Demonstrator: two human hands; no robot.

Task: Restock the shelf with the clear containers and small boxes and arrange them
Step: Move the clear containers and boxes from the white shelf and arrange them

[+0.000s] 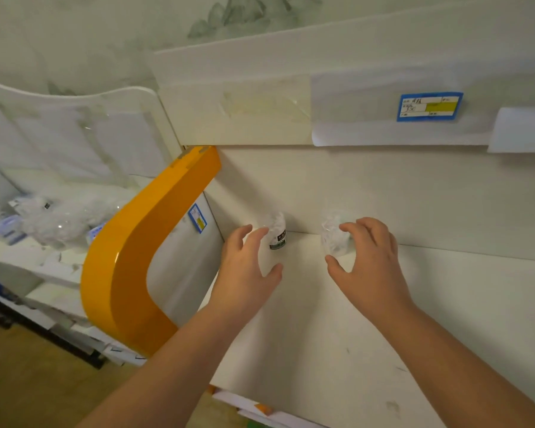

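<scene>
The white shelf (368, 335) takes up most of the view, its back wall rising behind it and its near edge running from the lower left toward the bottom right. Most of its board is bare from the middle out to the right edge, so there is open room on that side. An upper shelf front (260, 112) overhangs the back wall and carries a blue and yellow price tag (429, 106) toward its right. At the shelf's left edge stands a curved orange end panel (130, 257), closing that side; a 2nd small blue tag (197, 217) sticks to the grey face inside its curve. Past the panel, a neighbouring shelf holds a heap of clear plastic packets (53, 220).

2 clear containers stand near the back edge of the shelf, apart from each other. The left clear container (277, 231), with a dark label, sits near the back left corner. The right clear container (332, 236) stands just right of it.

The left hand (247, 267) has its grip open, fingers spread just beside the labelled container without closing on it. The right hand (368, 264) also has an open grip, fingers curved around the right container's side; whether they touch it cannot be told.
</scene>
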